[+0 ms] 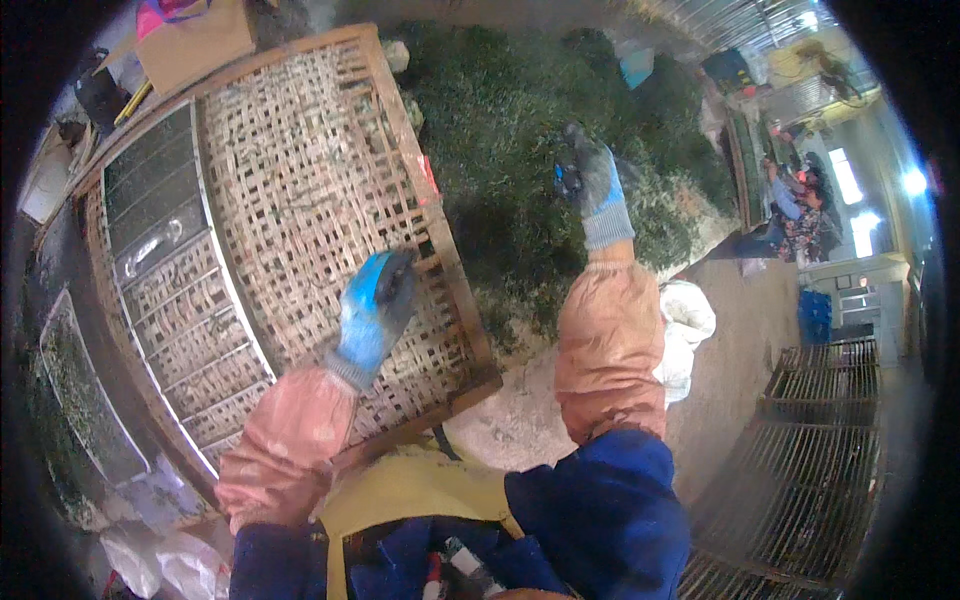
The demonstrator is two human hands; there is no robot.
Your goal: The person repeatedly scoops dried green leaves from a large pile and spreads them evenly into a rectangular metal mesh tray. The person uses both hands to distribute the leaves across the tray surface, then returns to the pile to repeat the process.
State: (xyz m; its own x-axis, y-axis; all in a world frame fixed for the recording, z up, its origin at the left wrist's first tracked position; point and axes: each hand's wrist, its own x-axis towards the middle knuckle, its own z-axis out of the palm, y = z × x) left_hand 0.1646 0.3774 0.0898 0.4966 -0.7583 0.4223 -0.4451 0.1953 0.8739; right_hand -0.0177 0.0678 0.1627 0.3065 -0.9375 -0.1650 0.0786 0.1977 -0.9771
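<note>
My left hand [379,307], in a blue and grey work glove with dark fingertips, is over the right side of a woven bamboo-strip tray [292,157] with a wooden frame. Its fingers are curled, and their undersides are hidden. Further right, my right hand [592,180] wears a similar glove and is at a large heap of dark green loose leaves [495,127]. Blur and the dark leaves hide whether those fingers hold anything. Small green bits lie scattered across the weave.
A metal frame [206,187] with dark mesh covers the tray's left part. Beyond the tray stands a cardboard box [196,46]. A white sack [682,330] is beside my right forearm, slatted racks [795,465] are at lower right, and another person [806,202] is at far right.
</note>
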